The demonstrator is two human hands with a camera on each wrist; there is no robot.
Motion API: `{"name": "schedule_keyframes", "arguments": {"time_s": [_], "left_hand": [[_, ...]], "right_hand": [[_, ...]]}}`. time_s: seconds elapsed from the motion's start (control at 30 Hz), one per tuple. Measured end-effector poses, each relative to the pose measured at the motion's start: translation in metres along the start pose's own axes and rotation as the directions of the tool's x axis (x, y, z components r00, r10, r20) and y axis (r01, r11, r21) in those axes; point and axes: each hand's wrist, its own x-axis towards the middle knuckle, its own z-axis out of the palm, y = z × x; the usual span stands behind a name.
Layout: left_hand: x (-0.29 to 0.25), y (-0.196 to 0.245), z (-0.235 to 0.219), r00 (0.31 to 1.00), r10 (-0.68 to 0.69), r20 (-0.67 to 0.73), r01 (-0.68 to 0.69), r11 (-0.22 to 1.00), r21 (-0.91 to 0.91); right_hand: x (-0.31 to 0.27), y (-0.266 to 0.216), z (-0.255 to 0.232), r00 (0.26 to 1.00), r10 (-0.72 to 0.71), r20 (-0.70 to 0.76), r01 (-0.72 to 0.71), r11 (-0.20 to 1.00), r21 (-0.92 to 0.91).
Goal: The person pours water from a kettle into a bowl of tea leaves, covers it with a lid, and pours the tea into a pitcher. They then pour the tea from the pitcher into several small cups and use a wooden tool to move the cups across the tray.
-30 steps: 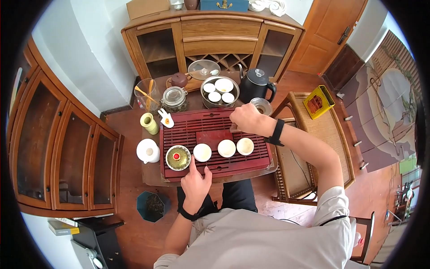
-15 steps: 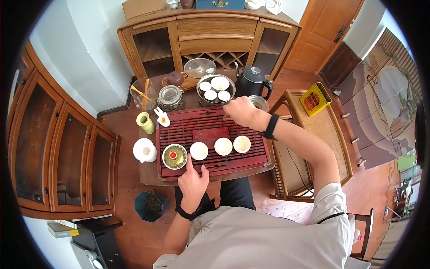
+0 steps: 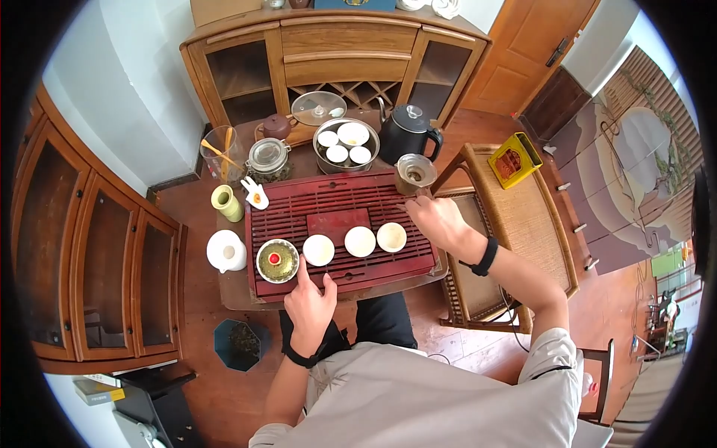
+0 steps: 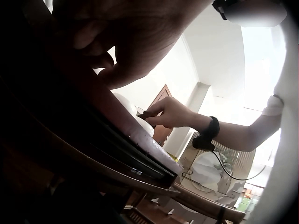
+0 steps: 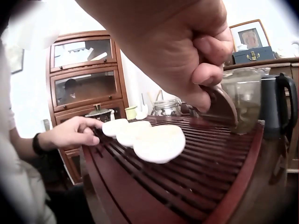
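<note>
In the head view my left hand [image 3: 311, 305] is at the tea tray's near edge. Its index finger points forward and its tip is right at a white teacup [image 3: 319, 250]. To the left of it sits a patterned bowl with a red-knobbed lid [image 3: 275, 260]. Two more white cups, a middle one [image 3: 360, 242] and a right one [image 3: 391, 237], complete the row on the red slatted tray [image 3: 299, 196]. My right hand [image 3: 442, 223] pinches a small dark brown piece with a curved edge [image 5: 223, 108], close before the glass pitcher [image 5: 247, 100] topped by a strainer [image 3: 416, 169].
Behind the tray stand a steel pot of cups [image 3: 348, 162], a black kettle [image 3: 409, 134] and a lidded glass jar [image 3: 268, 158]. A white teapot [image 3: 226, 251] and green holder [image 3: 227, 203] are at left. A yellow tin [image 3: 515, 160] stands on a rattan shelf [image 3: 549, 246].
My right hand has moved right and nearer to me with the brown piece, uncovering the pitcher and strainer. The left hand stays by the teacup while the head view shifts slightly.
</note>
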Motion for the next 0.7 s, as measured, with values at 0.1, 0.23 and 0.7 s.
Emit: {"name": "schedule_keyframes", "arguments": {"time_s": [0.1, 0.23, 0.7], "left_hand": [[-0.001, 0.0, 0.0, 1.0, -0.004, 0.013, 0.004, 1.0, 0.002], [-0.001, -0.002, 0.0, 1.0, 0.002, 0.011, -0.003, 1.0, 0.015], [0.0, -0.002, 0.002, 1.0, -0.009, 0.014, 0.008, 1.0, 0.027]], "right_hand": [[-0.004, 0.005, 0.025, 0.998, 0.009, -0.06, -0.008, 1.0, 0.011], [0.003, 0.006, 0.044, 0.99, -0.025, -0.141, 0.03, 0.999, 0.033], [-0.06, 0.016, 0.018, 0.997, -0.058, -0.043, 0.064, 0.988, 0.141]]}}
